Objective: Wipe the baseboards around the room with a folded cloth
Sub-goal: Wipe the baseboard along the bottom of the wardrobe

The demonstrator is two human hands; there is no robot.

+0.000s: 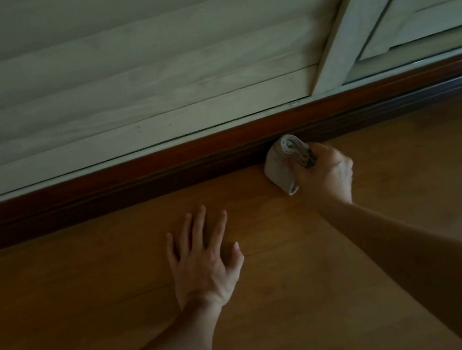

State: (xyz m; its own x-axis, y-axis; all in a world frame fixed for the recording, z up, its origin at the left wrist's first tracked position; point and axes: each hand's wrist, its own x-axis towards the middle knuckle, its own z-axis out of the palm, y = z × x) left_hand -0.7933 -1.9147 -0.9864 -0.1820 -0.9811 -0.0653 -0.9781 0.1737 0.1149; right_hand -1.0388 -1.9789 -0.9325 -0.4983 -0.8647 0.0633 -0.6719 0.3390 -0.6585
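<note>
There's the folded cloth (280,166), a pale, thick wad, right up against the baseboard (132,180). Its far end touches the board's dark lower moulding and its near end sits low over the floor (304,285) just in front of the board. The right hand (326,172) grips it from the side away from the board, fingers curled round the folds, knuckles up. That fist hold looks chosen to stop the layers springing open and to put some push into the board's face.

Out from there, the left hand (201,260) is open, fingers spread and palm down on the wood floor, well in front of the baseboard and apart from the cloth. It reads as a prop, taking the person's weight while they lean in low.

The baseboard itself is reddish-brown and runs the full width of the view. Long stretches of it lie on either side of the cloth, so there is plenty of run left by the look of it. Above the board stands a pale louvred panel (115,87), with a pale upright post (349,15) rising near the cloth's position. The light is dim, so whether the board carries dust cannot be told.
</note>
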